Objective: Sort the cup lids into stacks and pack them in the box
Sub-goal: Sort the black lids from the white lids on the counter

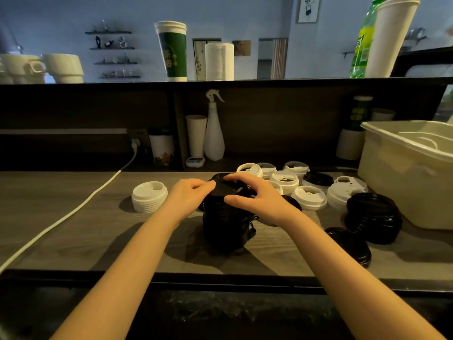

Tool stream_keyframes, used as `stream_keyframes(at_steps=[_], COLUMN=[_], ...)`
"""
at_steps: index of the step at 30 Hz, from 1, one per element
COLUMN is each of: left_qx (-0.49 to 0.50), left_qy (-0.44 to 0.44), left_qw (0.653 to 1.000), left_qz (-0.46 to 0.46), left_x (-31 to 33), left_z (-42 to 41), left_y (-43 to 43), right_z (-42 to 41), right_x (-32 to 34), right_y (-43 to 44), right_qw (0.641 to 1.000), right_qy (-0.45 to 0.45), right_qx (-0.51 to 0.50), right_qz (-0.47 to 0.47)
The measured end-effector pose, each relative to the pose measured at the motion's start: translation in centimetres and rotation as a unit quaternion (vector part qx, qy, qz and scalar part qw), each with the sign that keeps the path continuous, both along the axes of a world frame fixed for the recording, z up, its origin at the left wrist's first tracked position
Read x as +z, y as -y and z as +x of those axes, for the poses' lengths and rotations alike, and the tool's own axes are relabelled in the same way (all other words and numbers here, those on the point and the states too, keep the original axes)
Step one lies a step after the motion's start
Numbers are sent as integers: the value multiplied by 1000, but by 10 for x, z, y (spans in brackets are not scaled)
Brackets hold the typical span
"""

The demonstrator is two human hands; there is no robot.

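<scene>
A tall stack of black lids (225, 224) stands at the middle of the wooden counter. My left hand (188, 197) holds the top of this stack from the left. My right hand (255, 195) grips the top black lid from the right, thumb in front and fingers over the far rim. A stack of white lids (149, 197) sits to the left. Loose white lids (284, 180) lie scattered behind and to the right. A second black stack (372, 217) and a low black pile (350, 244) stand at the right. The cream plastic box (402, 173) is at the far right.
A white cable (73, 212) runs across the counter's left side to a wall socket. A spray bottle (213, 133), paper cups and a small timer stand against the back panel. More cups, a paper roll and a green bottle stand on the upper shelf.
</scene>
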State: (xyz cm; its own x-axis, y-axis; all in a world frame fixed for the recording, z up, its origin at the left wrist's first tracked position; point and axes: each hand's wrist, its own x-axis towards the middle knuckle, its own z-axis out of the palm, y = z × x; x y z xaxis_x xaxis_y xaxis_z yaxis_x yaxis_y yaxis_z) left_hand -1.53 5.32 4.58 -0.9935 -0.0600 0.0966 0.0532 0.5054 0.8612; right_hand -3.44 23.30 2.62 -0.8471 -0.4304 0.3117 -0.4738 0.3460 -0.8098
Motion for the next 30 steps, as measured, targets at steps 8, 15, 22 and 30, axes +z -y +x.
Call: stream_keyframes(at_steps=[8, 15, 22, 30], left_qx=[-20, 59, 119, 31], left_qy=[51, 48, 163, 228], left_qw=[991, 979, 975, 968], left_qz=[124, 188, 97, 98], left_x=[-13, -35, -64, -64], left_z=[-2, -6, -9, -7], left_y=[-13, -5, 13, 0], right_z=[8, 7, 9, 11], right_x=[-24, -25, -18, -20], right_y=[-2, -3, -5, -17], right_qw=[996, 995, 997, 998], right_qy=[-28, -74, -52, -27], right_qx=[-53, -60, -28, -44], right_qz=[-66, -32, -43, -47])
